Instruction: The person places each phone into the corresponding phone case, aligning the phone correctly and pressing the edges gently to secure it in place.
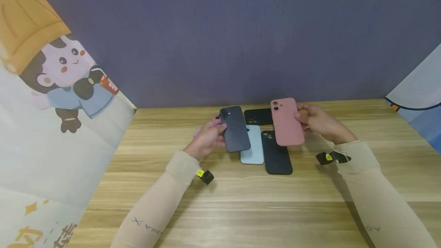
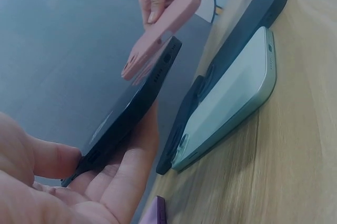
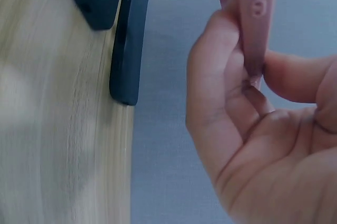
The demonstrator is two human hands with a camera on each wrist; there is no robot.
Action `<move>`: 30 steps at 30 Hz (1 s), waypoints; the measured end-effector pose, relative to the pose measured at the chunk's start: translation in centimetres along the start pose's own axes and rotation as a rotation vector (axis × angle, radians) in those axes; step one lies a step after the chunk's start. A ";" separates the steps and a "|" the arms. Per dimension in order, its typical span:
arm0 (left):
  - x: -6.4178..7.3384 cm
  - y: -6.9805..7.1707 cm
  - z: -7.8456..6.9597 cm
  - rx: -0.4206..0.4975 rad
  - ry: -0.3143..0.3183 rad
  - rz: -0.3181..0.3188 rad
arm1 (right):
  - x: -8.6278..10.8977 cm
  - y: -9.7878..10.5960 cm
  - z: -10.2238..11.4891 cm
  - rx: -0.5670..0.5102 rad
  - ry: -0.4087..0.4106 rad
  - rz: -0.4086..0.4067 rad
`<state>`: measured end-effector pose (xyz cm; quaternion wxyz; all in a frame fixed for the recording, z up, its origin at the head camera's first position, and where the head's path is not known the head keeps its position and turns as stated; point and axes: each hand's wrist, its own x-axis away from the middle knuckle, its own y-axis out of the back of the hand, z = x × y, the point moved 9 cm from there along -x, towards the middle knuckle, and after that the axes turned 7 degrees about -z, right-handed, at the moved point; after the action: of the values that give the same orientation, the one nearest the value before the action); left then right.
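Observation:
My left hand [image 1: 209, 137] grips a dark phone case [image 1: 236, 129] by its left edge, thumb on the upper face and fingers underneath. The case is tilted and raised above the table, with a port opening at its bottom end in the left wrist view. My right hand [image 1: 318, 122] pinches a pink phone case [image 1: 288, 121] along its right edge; camera cutouts show at its top. Below and between the hands lie a pale blue-green case [image 1: 255, 146], a black case [image 1: 277, 156] and another black case [image 1: 256, 116] near the back. A purple case [image 2: 152, 211] is mostly hidden behind my left hand.
The wood-grain table [image 1: 220, 209] ends at a dark blue-grey wall panel [image 1: 220, 41]. A white sheet with a cartoon figure [image 1: 72, 64] hangs on the left, and another printed sheet [image 1: 420, 83] on the right. Black straps with yellow marks are on both wrists.

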<state>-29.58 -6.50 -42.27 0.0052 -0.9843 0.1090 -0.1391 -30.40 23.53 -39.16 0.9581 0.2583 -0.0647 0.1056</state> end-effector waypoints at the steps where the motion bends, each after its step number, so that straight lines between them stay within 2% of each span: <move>1: 0.0 0.0 0.0 0.004 0.001 -0.001 | 0.0 0.0 0.0 -0.007 0.001 0.001; 12: 0.0 -0.2 0.2 0.011 0.007 -0.008 | 0.3 -0.6 0.8 -0.068 0.020 0.028; 30: 0.1 -0.7 0.2 0.012 0.008 -0.013 | 0.5 -1.7 1.8 -0.132 0.066 0.024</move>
<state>-29.30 -5.88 -42.42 0.0096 -0.9843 0.1018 -0.1437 -29.68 21.25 -38.31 0.9734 0.1899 -0.0432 0.1210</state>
